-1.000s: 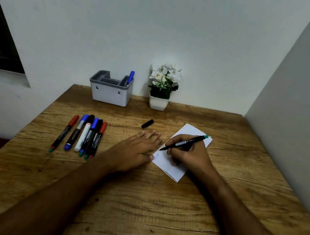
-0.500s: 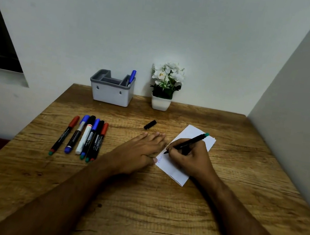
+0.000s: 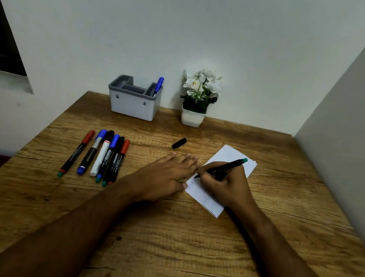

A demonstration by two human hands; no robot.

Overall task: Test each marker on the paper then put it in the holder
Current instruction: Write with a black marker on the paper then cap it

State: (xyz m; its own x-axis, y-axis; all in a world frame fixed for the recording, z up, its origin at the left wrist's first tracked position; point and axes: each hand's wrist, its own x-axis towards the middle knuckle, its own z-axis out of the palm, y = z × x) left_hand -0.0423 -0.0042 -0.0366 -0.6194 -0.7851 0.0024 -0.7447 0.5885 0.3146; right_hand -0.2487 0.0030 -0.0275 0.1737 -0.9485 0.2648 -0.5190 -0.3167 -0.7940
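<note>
The right hand [image 3: 224, 186] pinches the light, stiff green-ended marker [image 3: 221, 168] mid-barrel; the left hand [image 3: 167, 176], spread flat, steadies the thin, slide-prone paper [image 3: 230, 155].

Between my right fingers [image 3: 212, 177] sits a black marker [image 3: 224, 167] with a green end, over white paper [image 3: 228, 154] bearing faint blue scribbles. Beyond my left fingertips [image 3: 186, 156] lies a black cap [image 3: 179, 143] on brown wood-grain table [image 3: 162, 241].
</note>
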